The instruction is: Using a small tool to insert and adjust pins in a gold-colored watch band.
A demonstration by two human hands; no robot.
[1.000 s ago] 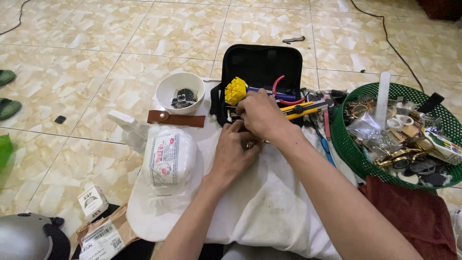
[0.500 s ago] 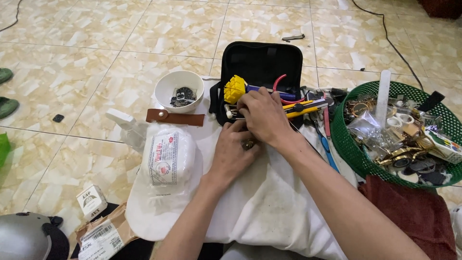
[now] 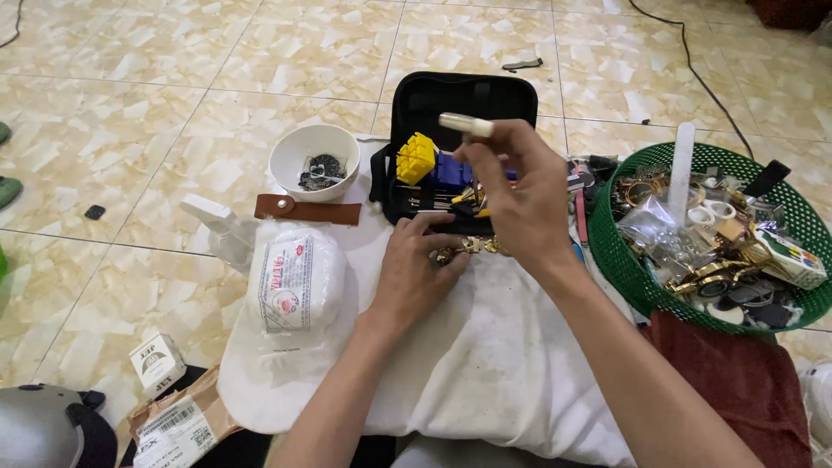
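My right hand (image 3: 518, 195) is raised above the open black tool case (image 3: 468, 104) and pinches a small cream-handled tool (image 3: 466, 125) between its fingertips. My left hand (image 3: 422, 264) rests on the white cloth (image 3: 485, 364) with its fingers on a gold watch (image 3: 472, 248) just in front of the case. The case holds a yellow block (image 3: 416, 156), a blue part and several coloured tools.
A white bowl (image 3: 314, 160) with small parts and a brown leather strap (image 3: 308, 210) lie left of the case. A white cap with a packet (image 3: 290, 282) lies nearer. At the right, a green basket (image 3: 719, 238) is full of watches and parts. Boxes lie at the bottom left.
My right hand has lifted off the watch and risen with the cream-handled tool in its fingers. My left hand stays on the watch.
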